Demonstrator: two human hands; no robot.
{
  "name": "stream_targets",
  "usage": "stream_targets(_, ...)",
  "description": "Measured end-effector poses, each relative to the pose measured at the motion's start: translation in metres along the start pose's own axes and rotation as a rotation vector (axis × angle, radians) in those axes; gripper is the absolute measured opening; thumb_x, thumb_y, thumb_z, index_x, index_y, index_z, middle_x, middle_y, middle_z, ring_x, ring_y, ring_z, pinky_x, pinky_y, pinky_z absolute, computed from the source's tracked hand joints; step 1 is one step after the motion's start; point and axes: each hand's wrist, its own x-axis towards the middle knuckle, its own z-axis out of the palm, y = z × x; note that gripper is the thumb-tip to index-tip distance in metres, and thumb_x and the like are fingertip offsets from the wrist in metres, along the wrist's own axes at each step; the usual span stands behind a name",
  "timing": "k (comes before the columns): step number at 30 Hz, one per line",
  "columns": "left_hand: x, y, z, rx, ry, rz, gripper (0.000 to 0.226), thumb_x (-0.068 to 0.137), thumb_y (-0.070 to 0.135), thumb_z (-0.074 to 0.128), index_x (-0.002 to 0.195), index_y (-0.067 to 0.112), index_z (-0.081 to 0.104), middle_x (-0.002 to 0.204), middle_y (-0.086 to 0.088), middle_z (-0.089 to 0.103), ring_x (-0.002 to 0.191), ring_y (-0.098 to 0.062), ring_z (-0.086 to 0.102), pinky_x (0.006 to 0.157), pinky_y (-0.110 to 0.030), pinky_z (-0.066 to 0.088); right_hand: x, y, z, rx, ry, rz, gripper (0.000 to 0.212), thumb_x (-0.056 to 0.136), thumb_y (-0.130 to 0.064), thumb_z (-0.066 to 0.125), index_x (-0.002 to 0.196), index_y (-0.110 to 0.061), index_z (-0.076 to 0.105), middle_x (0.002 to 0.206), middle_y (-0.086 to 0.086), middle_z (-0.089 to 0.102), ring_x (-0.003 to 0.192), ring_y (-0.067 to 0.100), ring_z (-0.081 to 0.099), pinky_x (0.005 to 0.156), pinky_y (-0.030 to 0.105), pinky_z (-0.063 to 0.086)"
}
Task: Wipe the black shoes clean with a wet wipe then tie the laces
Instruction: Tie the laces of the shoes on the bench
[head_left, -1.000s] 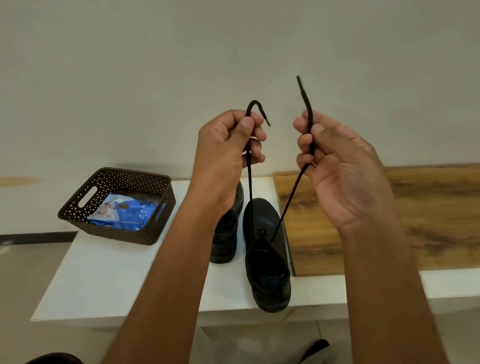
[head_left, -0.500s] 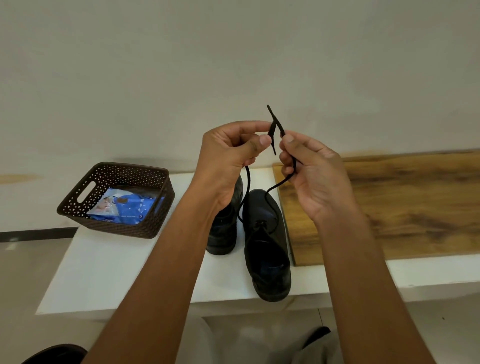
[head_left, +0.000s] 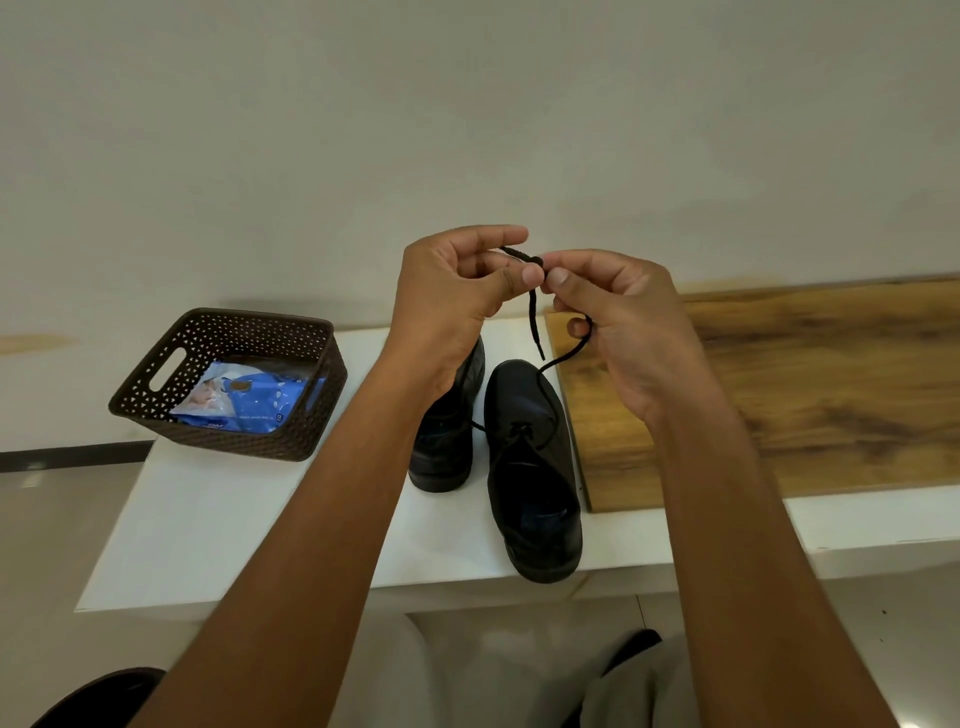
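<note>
Fingers (head_left: 530, 273) of both hands pinched shoelace (head_left: 535, 322) ends above right shoe (head_left: 530, 410); needed even tension, crossing kept snug.

Plain room: white bench (head_left: 218, 525), bare wall (head_left: 467, 130)

Glossy shoe (head_left: 535, 467), wood-grain board (head_left: 810, 395)

Bare forearms, no sleeves; light grey trousers (head_left: 639, 691) at the knees.
</note>
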Motion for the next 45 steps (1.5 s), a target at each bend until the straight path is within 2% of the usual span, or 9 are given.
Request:
stream_targets(8, 0.001, -0.01, -0.004, 0.034, -0.035, -0.064, 0.022, 0.075, 0.011, 0.082, 0.09, -0.002, 0.073, 0.074, -0.01, 0.07, 0.059, -0.012, 0.052, 0.057, -0.025, 0.043, -0.001, -0.001, -0.008, -0.157, -0.108, -0.132, 0.014, 0.094, -0.007, 0.073, 0.107, -0.006, 0.077, 0.085, -0.009, 0.077, 0.08, -0.003, 0.069, 0.071, 0.012, 0.05)
stream_targets(13, 0.005, -0.012, -0.006, -0.012, -0.086, -0.129, 0.023, 0.079, 0.013, 0.079, 0.092, -0.004, 0.072, 0.076, -0.013, 0.069, 0.058, -0.011, 0.051, 0.057, -0.024, 0.042, -0.002, 0.003, -0.006, -0.153, -0.111, -0.132, 0.019, 0.087, -0.004, 0.08, 0.106, -0.008, 0.075, 0.096, 0.005, 0.08, 0.095, 0.015, 0.076, 0.088, 0.024, 0.057)
stream_targets(16, 0.007, -0.014, -0.008, 0.009, -0.046, -0.106, 0.022, 0.079, 0.013, 0.079, 0.092, -0.003, 0.072, 0.078, -0.014, 0.07, 0.056, -0.011, 0.052, 0.055, -0.024, 0.042, -0.001, 0.001, -0.007, -0.172, -0.081, -0.116, 0.019, 0.093, -0.013, 0.076, 0.111, -0.01, 0.072, 0.084, 0.007, 0.079, 0.08, 0.011, 0.072, 0.076, 0.016, 0.052)
stream_targets(19, 0.007, -0.015, -0.008, 0.06, 0.018, -0.069, 0.017, 0.079, 0.013, 0.078, 0.09, 0.0, 0.073, 0.078, -0.014, 0.071, 0.06, -0.012, 0.054, 0.055, -0.023, 0.043, -0.002, 0.0, -0.01, -0.137, -0.13, -0.071, 0.017, 0.098, -0.016, 0.069, 0.114, -0.011, 0.069, 0.086, 0.009, 0.078, 0.076, 0.014, 0.065, 0.069, 0.023, 0.047)
stream_targets(24, 0.009, -0.016, -0.01, 0.1, 0.019, -0.059, 0.016, 0.081, 0.014, 0.077, 0.09, 0.002, 0.073, 0.073, -0.007, 0.072, 0.06, -0.011, 0.055, 0.055, -0.023, 0.043, -0.004, -0.002, -0.015, 0.007, -0.253, -0.027, 0.03, 0.098, 0.002, 0.05, 0.113, -0.006, 0.075, 0.102, 0.017, 0.077, 0.088, 0.022, 0.066, 0.073, 0.031, 0.044)
stream_targets(27, 0.008, -0.017, -0.011, 0.076, 0.009, -0.09, 0.018, 0.082, 0.013, 0.076, 0.092, -0.002, 0.072, 0.064, 0.0, 0.068, 0.054, -0.008, 0.053, 0.054, -0.022, 0.043, -0.005, 0.0, -0.016, 0.033, -0.315, -0.082, 0.034, 0.091, 0.012, 0.061, 0.12, -0.002, 0.072, 0.107, 0.02, 0.077, 0.095, 0.023, 0.071, 0.087, 0.034, 0.054)
stream_targets(30, 0.006, -0.016, -0.011, 0.062, -0.007, -0.11, 0.018, 0.082, 0.013, 0.076, 0.092, -0.002, 0.072, 0.07, -0.005, 0.07, 0.053, -0.007, 0.052, 0.054, -0.021, 0.043, -0.004, 0.005, -0.013, 0.044, -0.232, -0.104, 0.029, 0.086, -0.003, 0.077, 0.115, -0.002, 0.073, 0.098, 0.017, 0.078, 0.088, 0.02, 0.073, 0.081, 0.028, 0.056)
stream_targets(36, 0.002, -0.02, -0.009, 0.158, -0.05, -0.037, 0.014, 0.078, 0.014, 0.08, 0.086, 0.004, 0.073, 0.063, 0.003, 0.065, 0.056, -0.006, 0.05, 0.057, -0.02, 0.042, 0.004, 0.017, -0.004, 0.031, 0.083, -0.039, 0.016, 0.098, -0.023, 0.07, 0.096, -0.01, 0.08, 0.083, 0.004, 0.07, 0.066, 0.014, 0.048, 0.056, 0.022, 0.04)
stream_targets(45, 0.001, -0.022, -0.009, 0.137, -0.122, -0.041, 0.015, 0.079, 0.014, 0.079, 0.089, 0.004, 0.072, 0.07, -0.003, 0.067, 0.058, -0.008, 0.05, 0.057, -0.021, 0.042, 0.004, 0.024, 0.005, 0.017, 0.206, 0.11, 0.027, 0.095, -0.019, 0.074, 0.12, -0.017, 0.063, 0.086, 0.01, 0.079, 0.05, 0.009, 0.042, 0.057, 0.025, 0.044)
